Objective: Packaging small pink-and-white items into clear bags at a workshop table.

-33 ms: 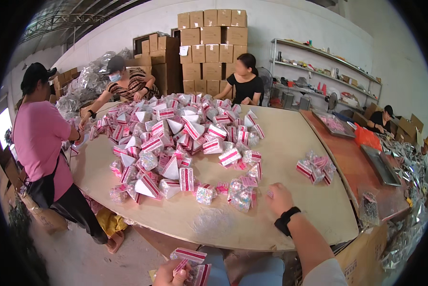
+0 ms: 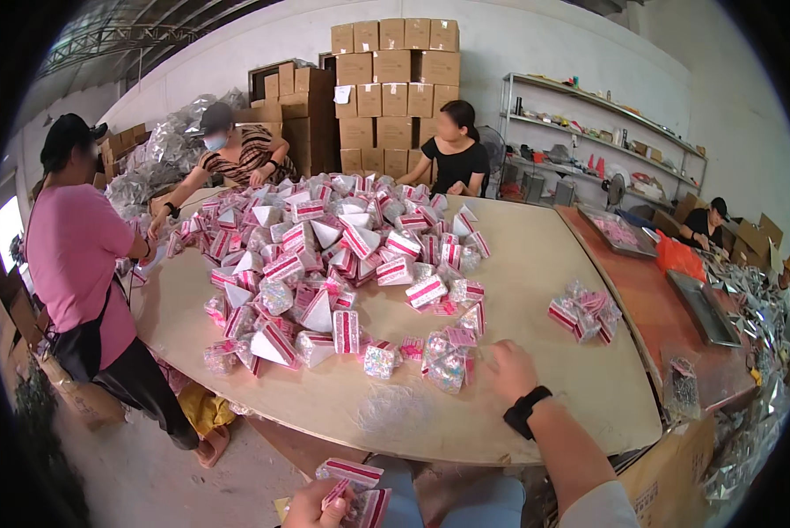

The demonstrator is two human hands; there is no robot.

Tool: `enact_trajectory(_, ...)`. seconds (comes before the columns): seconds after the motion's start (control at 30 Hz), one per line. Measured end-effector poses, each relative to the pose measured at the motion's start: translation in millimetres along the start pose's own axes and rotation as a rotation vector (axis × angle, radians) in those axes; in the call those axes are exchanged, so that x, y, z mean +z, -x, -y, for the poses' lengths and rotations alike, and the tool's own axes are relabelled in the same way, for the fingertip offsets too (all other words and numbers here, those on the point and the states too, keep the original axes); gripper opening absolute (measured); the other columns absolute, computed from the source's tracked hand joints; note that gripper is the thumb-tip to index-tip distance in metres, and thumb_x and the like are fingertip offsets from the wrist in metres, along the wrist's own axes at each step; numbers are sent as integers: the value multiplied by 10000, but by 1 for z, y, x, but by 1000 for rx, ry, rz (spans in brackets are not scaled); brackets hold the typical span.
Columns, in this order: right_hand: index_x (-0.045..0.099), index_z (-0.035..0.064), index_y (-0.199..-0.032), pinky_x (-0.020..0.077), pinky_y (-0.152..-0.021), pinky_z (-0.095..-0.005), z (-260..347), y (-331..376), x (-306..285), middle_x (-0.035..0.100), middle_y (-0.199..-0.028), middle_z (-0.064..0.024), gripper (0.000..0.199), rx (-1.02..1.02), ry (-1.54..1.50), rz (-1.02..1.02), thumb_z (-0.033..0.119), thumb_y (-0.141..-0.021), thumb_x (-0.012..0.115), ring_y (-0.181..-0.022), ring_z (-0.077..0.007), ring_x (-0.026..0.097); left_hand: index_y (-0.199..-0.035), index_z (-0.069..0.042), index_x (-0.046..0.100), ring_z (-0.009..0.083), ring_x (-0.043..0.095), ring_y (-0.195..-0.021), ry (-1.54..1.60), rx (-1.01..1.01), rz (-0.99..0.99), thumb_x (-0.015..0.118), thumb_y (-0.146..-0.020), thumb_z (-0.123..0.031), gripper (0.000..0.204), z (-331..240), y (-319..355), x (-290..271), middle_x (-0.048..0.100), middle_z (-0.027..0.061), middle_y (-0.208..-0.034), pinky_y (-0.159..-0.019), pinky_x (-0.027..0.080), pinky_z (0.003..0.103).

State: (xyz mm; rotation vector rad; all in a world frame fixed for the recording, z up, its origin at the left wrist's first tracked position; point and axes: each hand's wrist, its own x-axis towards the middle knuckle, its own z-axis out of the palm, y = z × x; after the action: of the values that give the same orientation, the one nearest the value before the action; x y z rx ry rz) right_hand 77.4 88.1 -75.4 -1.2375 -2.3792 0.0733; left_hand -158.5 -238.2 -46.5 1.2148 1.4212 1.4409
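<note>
At the bottom of the head view, my left hand (image 2: pixel 311 509) is closed around a few clear-wrapped, wedge-shaped pink-and-white packets (image 2: pixel 370 506). A small pink-striped piece shows by its thumb. My right hand (image 2: pixel 514 374), slightly blurred, hovers over the table with curled fingers; what they pinch, if anything, I cannot make out. Just left of it lies a clump of glittery wrapped packets (image 2: pixel 446 363) with pink tags. Thin clear strands (image 2: pixel 395 410) lie loosely in front of that clump. A big heap of the same wedge packets (image 2: pixel 325 255) covers the table's middle.
A smaller packet pile (image 2: pixel 584 312) sits on the wooden table (image 2: pixel 536 264) at the right. Beyond it, a reddish table holds metal trays (image 2: pixel 703 306). Co-workers stand or sit around the heap. Stacked cartons (image 2: pixel 395 97) and metal shelves (image 2: pixel 606 132) line the wall.
My right hand has shifted very slightly to the left and toward me. The left hand keeps its hold on the packets. The whole view has moved a little.
</note>
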Motion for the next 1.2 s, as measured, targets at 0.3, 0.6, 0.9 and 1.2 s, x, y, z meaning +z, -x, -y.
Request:
enact_trajectory(0.3, 476, 55, -1178, 464, -735, -415, 41, -2, 20, 601, -991, -190, 461, 167, -323, 171, 272, -790, 598, -882, -357, 578, -831, 5, 560, 309, 546, -659, -401, 328, 127, 507, -865, -313, 324, 4, -18, 10, 558, 151, -701, -609, 437, 369)
enact_trajectory(0.6, 611, 29, -898, 469, -662, -338, 6, -10, -7, 599, -782, -125, 129, 181, -525, -165, 100, -802, 562, -729, -239, 593, -753, -21, 533, 177, 521, -610, -316, 204, 153, 496, -873, -369, 370, 8, -16, 12, 533, 72, -648, -591, 427, 294)
enact_trajectory(0.9, 451, 74, -1267, 482, -724, -346, 19, -34, 36, 596, -1033, -166, 598, 550, -567, 226, 436, -808, 577, -851, -233, 591, -810, 7, 556, 373, 514, -670, -391, 319, 156, 548, -801, -203, 210, 14, -10, 17, 538, 198, -720, -594, 411, 423)
enact_trajectory(1.2, 473, 43, -1159, 443, -532, -237, 2, -44, 60, 599, -880, -45, 423, 627, -1101, 70, 200, -797, 628, -682, -119, 568, -836, 0, 561, 288, 549, -671, -443, 331, 7, 606, -772, -127, 149, 23, 10, -7, 556, 150, -719, -602, 440, 366)
